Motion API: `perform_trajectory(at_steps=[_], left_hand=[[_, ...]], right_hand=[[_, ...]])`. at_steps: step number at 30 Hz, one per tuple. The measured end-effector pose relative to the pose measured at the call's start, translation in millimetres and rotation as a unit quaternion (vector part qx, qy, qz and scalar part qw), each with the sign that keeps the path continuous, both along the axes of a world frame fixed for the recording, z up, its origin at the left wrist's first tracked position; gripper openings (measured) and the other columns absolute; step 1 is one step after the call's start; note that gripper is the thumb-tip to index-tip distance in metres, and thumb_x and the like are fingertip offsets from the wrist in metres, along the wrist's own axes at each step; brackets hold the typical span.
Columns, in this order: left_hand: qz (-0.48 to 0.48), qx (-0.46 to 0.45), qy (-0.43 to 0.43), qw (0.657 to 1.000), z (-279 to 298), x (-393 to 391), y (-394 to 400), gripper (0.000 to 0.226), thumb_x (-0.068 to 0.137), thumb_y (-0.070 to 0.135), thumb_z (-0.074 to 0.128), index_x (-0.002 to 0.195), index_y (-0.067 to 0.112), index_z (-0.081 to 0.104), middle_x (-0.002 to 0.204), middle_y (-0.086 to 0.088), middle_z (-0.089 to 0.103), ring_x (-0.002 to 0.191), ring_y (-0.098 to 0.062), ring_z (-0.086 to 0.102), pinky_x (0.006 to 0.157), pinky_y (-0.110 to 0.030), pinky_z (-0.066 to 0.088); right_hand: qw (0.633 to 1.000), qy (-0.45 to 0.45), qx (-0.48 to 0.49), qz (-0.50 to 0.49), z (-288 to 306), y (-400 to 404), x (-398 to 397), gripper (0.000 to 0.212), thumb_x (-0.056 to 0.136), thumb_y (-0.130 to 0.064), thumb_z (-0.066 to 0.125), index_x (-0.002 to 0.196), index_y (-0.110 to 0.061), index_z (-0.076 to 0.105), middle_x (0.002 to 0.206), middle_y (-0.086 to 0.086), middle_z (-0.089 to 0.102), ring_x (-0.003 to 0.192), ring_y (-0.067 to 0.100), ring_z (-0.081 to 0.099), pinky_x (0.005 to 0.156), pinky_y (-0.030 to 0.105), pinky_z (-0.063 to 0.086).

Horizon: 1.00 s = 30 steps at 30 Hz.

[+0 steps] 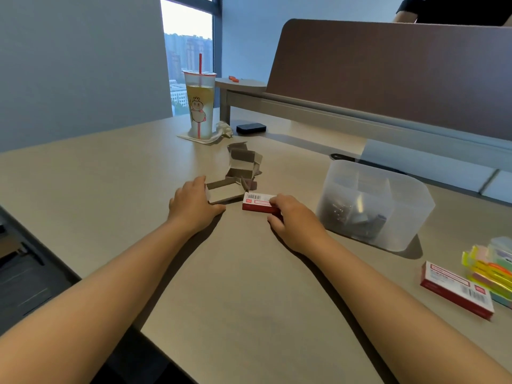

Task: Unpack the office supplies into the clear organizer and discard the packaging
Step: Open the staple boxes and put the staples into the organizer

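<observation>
The clear organizer (374,203) stands on the right part of the desk (235,286), to the right of both hands. Its walls are cloudy and inner dividers split it into compartments. A heap of shiny metal clips lies in the near left compartment, with other small dark and silvery pieces beside it; which compartment those lie in is hard to tell.

The left hand (194,206) holds an empty grey cardboard tray (223,191), thumb curled along its near edge and fingers at its left end. The tray is open at the top with nothing inside. Just behind it lies a pile of torn grey cardboard pieces (243,164), unfolded and empty.

The right hand (293,220) grips a small red and white box (259,202) at its right end, fingers on top and thumb on the near side. The box rests on the desk, barcode label up, just beside the tray.

A second red and white box (457,289) lies near the right edge, touching a stack of coloured sticky notes (490,270).

Further back stand a plastic cup (200,106) of yellowish drink with a red straw on a napkin, and a small black case (251,128). A brown divider panel (388,79) runs along the back of the beige desk, and a window (188,51) shows city buildings.
</observation>
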<state>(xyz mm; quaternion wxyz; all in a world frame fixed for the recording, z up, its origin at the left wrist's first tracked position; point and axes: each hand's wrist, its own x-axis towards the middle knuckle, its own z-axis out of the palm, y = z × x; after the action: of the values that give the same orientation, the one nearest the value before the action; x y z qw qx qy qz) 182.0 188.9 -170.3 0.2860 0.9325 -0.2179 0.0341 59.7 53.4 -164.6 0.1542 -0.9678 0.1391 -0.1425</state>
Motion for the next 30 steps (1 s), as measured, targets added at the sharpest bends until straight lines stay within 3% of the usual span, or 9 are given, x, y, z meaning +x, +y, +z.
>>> perform_trajectory(at_steps=[3,5,10,14,17,21,26,28,30], left_hand=[[-0.010,-0.008,-0.027,1.000,1.9,-6.6,0.5,0.076,0.078,0.031,0.066,0.139,0.010,0.026,0.144,-0.014,0.033,0.131,-0.032,0.032,0.107,-0.042,0.031],[-0.035,-0.013,-0.064,0.997,6.2,-19.6,-1.1,0.068,0.081,0.029,0.063,0.137,0.011,0.030,0.145,-0.011,0.031,0.133,-0.030,0.028,0.109,-0.041,0.029],[-0.205,-0.047,-0.054,0.976,16.3,-76.1,-16.9,0.050,0.082,0.028,0.061,0.128,0.016,0.045,0.136,-0.005,0.048,0.126,-0.021,0.041,0.103,-0.032,0.036],[-0.337,0.067,-0.027,0.939,16.2,-122.6,-43.7,0.043,0.085,0.035,0.055,0.125,0.021,0.048,0.134,0.001,0.048,0.121,-0.016,0.044,0.101,-0.029,0.037],[-0.404,0.123,-0.040,0.905,14.6,-148.1,-65.0,0.043,0.085,0.039,0.053,0.123,0.021,0.050,0.130,0.001,0.050,0.116,-0.015,0.045,0.099,-0.027,0.038],[-0.427,0.140,-0.067,0.891,13.6,-166.9,-83.7,0.044,0.085,0.043,0.051,0.122,0.020,0.051,0.127,0.000,0.052,0.114,-0.015,0.047,0.099,-0.028,0.040],[-0.431,0.130,-0.068,0.890,13.4,-176.5,-94.5,0.048,0.084,0.044,0.053,0.126,0.021,0.047,0.132,0.000,0.049,0.118,-0.016,0.045,0.100,-0.028,0.037],[-0.430,0.114,-0.050,0.894,12.5,-177.4,-96.6,0.056,0.082,0.043,0.056,0.132,0.022,0.040,0.138,0.000,0.044,0.124,-0.016,0.042,0.104,-0.028,0.035],[-0.428,0.078,-0.022,0.900,12.2,-178.4,-97.5,0.063,0.080,0.040,0.060,0.135,0.023,0.034,0.143,0.001,0.039,0.129,-0.015,0.037,0.107,-0.029,0.032]], right_hand=[[1.000,0.004,-0.018,0.007,3.1,1.3,-6.5,0.045,0.093,-0.026,0.042,0.135,-0.014,0.033,0.146,0.008,0.031,0.131,0.023,0.034,0.102,0.031,0.037],[0.999,0.000,-0.027,0.017,6.4,2.2,-20.5,0.045,0.093,-0.025,0.043,0.135,-0.014,0.033,0.146,0.007,0.031,0.131,0.021,0.034,0.102,0.028,0.036],[0.999,-0.012,-0.044,0.027,7.5,-6.2,-87.4,0.042,0.092,-0.026,0.044,0.132,-0.015,0.040,0.143,0.003,0.038,0.132,0.015,0.033,0.105,0.023,0.029],[0.998,-0.019,-0.056,-0.026,9.0,-25.0,-151.7,0.038,0.090,-0.025,0.047,0.127,-0.013,0.048,0.135,0.003,0.047,0.124,0.015,0.041,0.096,0.015,0.028],[0.993,-0.007,-0.076,-0.090,11.5,-44.3,-196.2,0.038,0.090,-0.026,0.047,0.126,-0.013,0.047,0.133,0.003,0.048,0.120,0.016,0.042,0.098,0.020,0.032],[0.977,0.024,-0.101,-0.187,8.2,-69.3,-233.0,0.039,0.088,-0.031,0.049,0.124,-0.015,0.047,0.129,0.004,0.050,0.118,0.019,0.041,0.100,0.029,0.032],[0.969,0.040,-0.123,-0.210,3.4,-80.8,-237.1,0.036,0.088,-0.033,0.048,0.122,-0.021,0.049,0.124,0.003,0.054,0.117,0.022,0.040,0.097,0.036,0.027],[0.977,0.017,-0.104,-0.186,2.8,-80.1,-236.5,0.036,0.087,-0.032,0.051,0.120,-0.020,0.049,0.123,0.003,0.054,0.115,0.020,0.042,0.093,0.033,0.029],[0.989,-0.020,-0.046,-0.140,3.7,-75.3,-236.2,0.037,0.086,-0.027,0.056,0.120,-0.016,0.048,0.123,0.005,0.054,0.106,0.013,0.044,0.084,0.018,0.035]])
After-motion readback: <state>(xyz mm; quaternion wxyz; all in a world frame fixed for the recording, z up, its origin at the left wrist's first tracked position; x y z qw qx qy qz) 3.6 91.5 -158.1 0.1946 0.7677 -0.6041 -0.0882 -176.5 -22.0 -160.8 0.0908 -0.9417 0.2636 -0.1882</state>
